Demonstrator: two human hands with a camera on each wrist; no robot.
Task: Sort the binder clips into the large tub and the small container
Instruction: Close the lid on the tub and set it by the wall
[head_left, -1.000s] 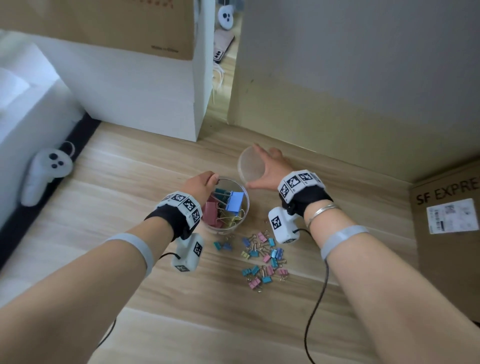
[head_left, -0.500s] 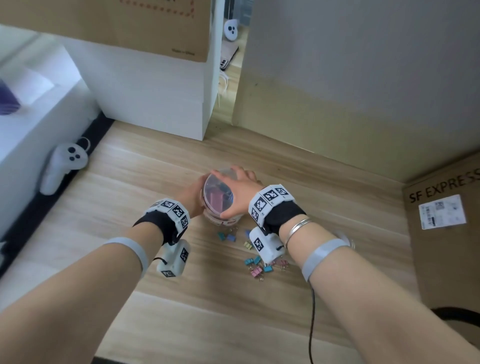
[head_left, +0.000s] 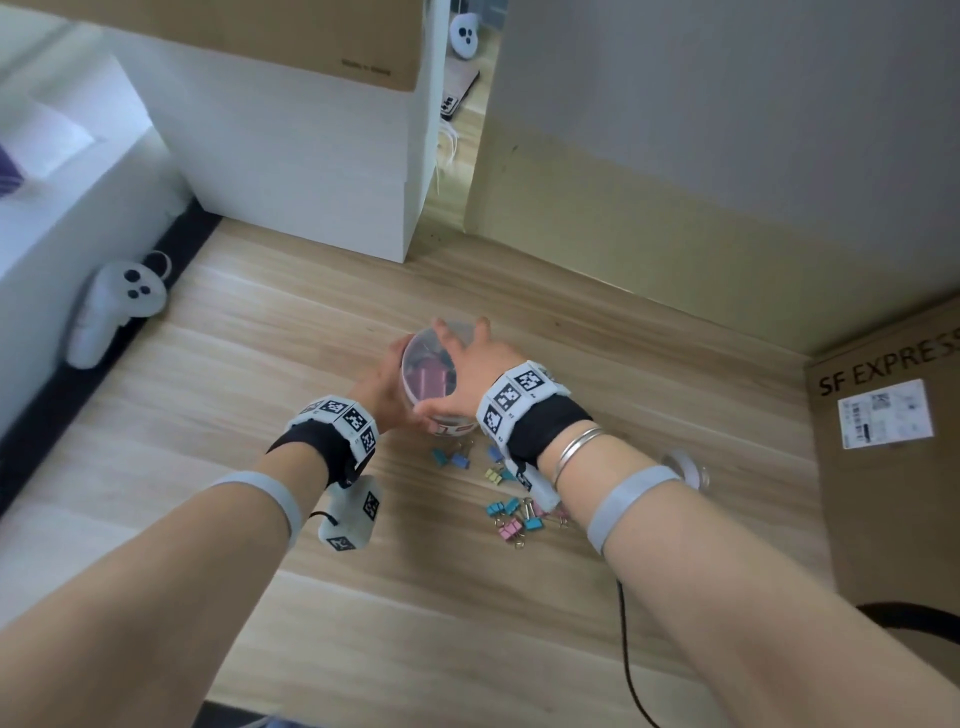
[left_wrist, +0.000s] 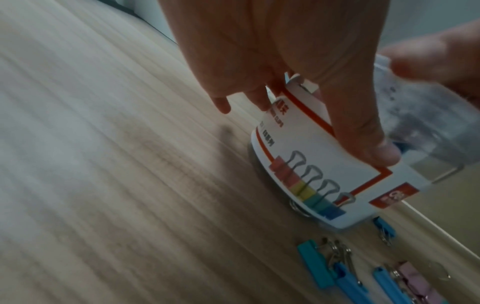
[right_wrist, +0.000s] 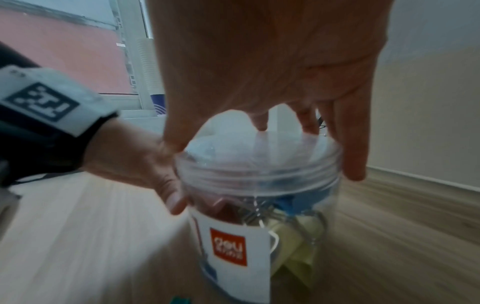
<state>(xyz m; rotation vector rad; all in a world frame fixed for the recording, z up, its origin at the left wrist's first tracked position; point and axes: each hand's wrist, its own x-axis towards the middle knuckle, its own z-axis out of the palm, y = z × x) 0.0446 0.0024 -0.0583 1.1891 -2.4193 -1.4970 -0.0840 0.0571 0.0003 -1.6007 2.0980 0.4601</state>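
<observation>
The wooden floor (head_left: 249, 395) carries the large tub (head_left: 449, 427) and scattered binder clips (head_left: 511, 514).

Clear large tub (right_wrist: 259, 181) with a white, red-edged label (left_wrist: 311, 164) printed with rainbow clips; loose binder clips (head_left: 511, 512) in blue, teal, pink, yellow on the pale wood-grain tabletop (head_left: 260, 364)

lid (head_left: 428, 366) on large tub (right_wrist: 249, 226); binder clips (head_left: 506, 512) before tub, on floor (head_left: 260, 364)

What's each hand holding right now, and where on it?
Left hand grips the clear round plastic tub by its labelled side wall. Right hand holds the clear plastic lid by its rim, on the tub's mouth.
</observation>
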